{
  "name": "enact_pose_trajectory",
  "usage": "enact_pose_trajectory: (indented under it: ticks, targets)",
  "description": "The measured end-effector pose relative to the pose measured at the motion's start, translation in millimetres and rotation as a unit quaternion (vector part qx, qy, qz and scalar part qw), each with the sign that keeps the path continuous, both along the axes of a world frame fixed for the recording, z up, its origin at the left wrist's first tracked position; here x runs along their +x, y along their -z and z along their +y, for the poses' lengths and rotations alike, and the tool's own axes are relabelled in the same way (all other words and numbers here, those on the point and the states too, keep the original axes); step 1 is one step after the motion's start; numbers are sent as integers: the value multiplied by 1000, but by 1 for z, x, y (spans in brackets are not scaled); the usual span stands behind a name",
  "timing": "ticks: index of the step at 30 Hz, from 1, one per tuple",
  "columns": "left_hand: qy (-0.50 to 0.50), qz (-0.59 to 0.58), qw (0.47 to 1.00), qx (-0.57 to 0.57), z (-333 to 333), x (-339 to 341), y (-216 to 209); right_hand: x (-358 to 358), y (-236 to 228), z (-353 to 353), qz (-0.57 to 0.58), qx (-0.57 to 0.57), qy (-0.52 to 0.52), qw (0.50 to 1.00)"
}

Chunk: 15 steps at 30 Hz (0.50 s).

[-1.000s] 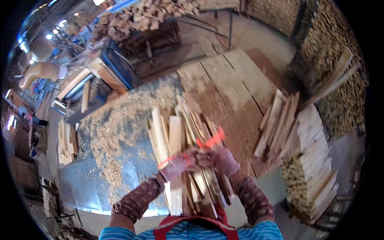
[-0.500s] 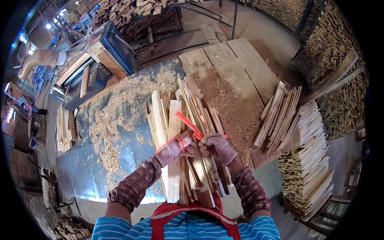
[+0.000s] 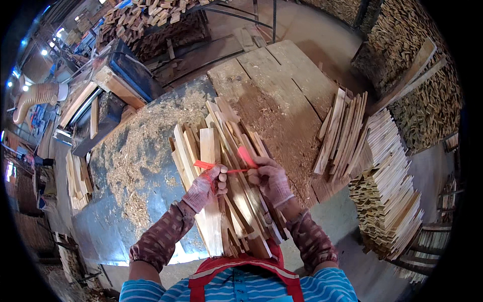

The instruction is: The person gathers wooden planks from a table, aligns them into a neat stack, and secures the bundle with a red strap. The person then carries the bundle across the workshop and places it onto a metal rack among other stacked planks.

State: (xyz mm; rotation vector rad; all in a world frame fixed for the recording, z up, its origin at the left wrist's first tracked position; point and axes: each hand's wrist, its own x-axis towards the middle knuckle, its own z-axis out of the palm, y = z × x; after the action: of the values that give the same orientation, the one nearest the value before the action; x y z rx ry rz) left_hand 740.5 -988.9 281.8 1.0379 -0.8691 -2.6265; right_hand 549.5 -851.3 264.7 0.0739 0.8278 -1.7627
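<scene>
A loose bundle of thin wooden strips [image 3: 210, 151] lies on the worktable in front of me, pointing away from my body. Over it, a red plastic strap [image 3: 246, 157] runs between my gloved hands. My left hand [image 3: 205, 185] is closed on one part of the strap, with a loose end sticking up beside the fingers. On the other side, my right hand [image 3: 271, 182] pinches the strap, and a wider red piece rises by its thumb. The short stretch between the hands looks taut. Whether the strap passes under the strips is hidden.
The metal tabletop [image 3: 108, 204] carries wood shavings [image 3: 133, 176] on the left. A smaller pile of strips [image 3: 342, 136] lies at right on the wooden boards [image 3: 297, 65]. Beyond it stands a tall stack [image 3: 387, 196]. A machine [image 3: 113, 80] sits at the far left.
My hands have moved apart from close together, stretching the red strap between them. The left hand has shifted left. The whole view has turned slightly, and the bundle sits a little further left.
</scene>
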Motion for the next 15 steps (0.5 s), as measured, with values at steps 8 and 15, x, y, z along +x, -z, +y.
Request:
enact_pose_trajectory:
  ticks: [8, 15]
  targets:
    - [36, -22, 999, 10, -4, 7, 2, -40, 16, 32, 161, 132, 204, 956]
    - [134, -134, 982, 22, 3, -5, -19, -73, 79, 61, 465, 273, 261, 801]
